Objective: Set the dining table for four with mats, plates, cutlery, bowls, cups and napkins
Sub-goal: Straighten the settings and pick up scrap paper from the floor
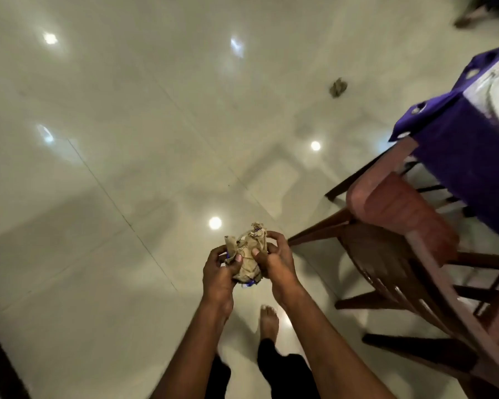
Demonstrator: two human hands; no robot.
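Both my hands hold one crumpled ball of brown paper (249, 256) in front of me, above the floor. My left hand (218, 269) grips its left side with the thumb pressed on the paper. My right hand (275, 262) grips its right side, fingers curled round the top. The dining table (455, 156), draped in a purple cloth, shows only its corner at the right edge. A white patterned mat (493, 90) lies on the tabletop there.
A wooden chair (409, 249) with a reddish seat stands tucked against the table, right of my hands. A second crumpled brown paper (338, 87) lies on the glossy white tiled floor farther off. My bare foot (269, 321) is below my hands.
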